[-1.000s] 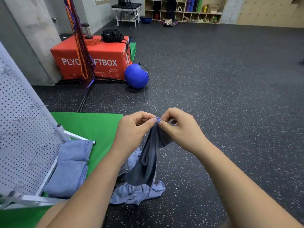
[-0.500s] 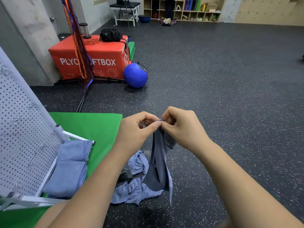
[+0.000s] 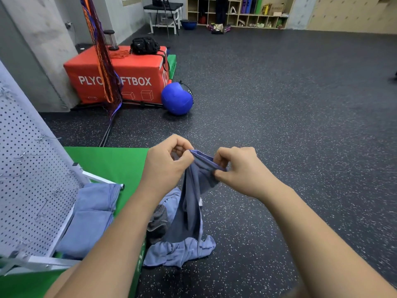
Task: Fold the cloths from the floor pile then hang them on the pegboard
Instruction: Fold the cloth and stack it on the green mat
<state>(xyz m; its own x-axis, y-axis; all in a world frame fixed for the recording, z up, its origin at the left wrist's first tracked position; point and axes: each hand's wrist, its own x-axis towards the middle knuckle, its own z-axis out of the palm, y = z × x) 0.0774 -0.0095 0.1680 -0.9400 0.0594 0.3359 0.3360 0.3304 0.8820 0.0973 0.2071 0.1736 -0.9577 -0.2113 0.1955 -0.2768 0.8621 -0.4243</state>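
Observation:
A blue-grey cloth [image 3: 190,203] hangs from both hands in the middle of the view. My left hand [image 3: 166,166] pinches its top edge at one end, and my right hand [image 3: 240,171] pinches the same edge a short way to the right, so a strip of edge stretches between them. Below the hanging cloth lies the floor pile [image 3: 180,250] of light blue and dark grey cloths, beside the green mat. The white pegboard [image 3: 28,168] with metal hooks leans at the left. Folded light blue cloths [image 3: 92,214] rest at its foot.
A green mat [image 3: 107,162] lies under the pegboard frame. Behind it stand an orange plyo box [image 3: 129,78], a blue ball [image 3: 177,98] and a hanging net [image 3: 101,50]. The dark speckled floor [image 3: 300,125] stretches to the right and back to wooden shelves [image 3: 236,11].
My hands were pinching the cloth close together; now they have moved apart, the right hand sliding right along the top edge. The hanging cloth has shifted slightly.

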